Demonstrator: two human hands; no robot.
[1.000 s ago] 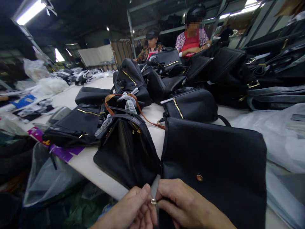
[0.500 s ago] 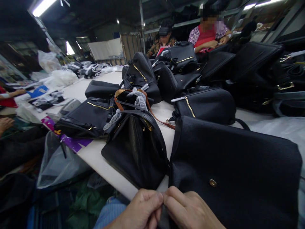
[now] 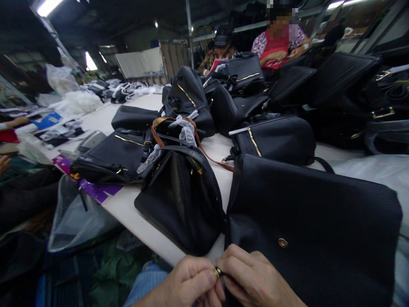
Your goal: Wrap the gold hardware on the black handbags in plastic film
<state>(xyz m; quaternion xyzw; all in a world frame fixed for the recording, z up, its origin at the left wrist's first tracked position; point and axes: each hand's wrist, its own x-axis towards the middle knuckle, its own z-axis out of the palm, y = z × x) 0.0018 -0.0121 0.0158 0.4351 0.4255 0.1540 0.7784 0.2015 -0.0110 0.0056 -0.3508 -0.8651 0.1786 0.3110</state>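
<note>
At the table's near edge, my left hand [image 3: 196, 281] and my right hand [image 3: 252, 275] meet, fingertips pinched together. Between them shows a small gold metal fitting [image 3: 218, 271], with something dark and thin beside it; its exact kind is too small to make out. Right beside my right hand lies a large black bag with its flap [image 3: 315, 204] on top, a round gold snap [image 3: 283, 243] on the flap. Just beyond my left hand, a black backpack [image 3: 183, 200] stands with its gold zipper partly open.
More black bags [image 3: 277, 138] crowd the white table [image 3: 137, 213]. A brown strap [image 3: 204, 151] lies between bags. Clear plastic hangs off the left edge, and plastic sheeting [image 3: 370, 170] lies at right. Two people sit across the table; another person's hand shows at far left.
My fingers have shifted slightly, and the gold fitting between them now shows. The view has drifted a little; the bags stay in place.
</note>
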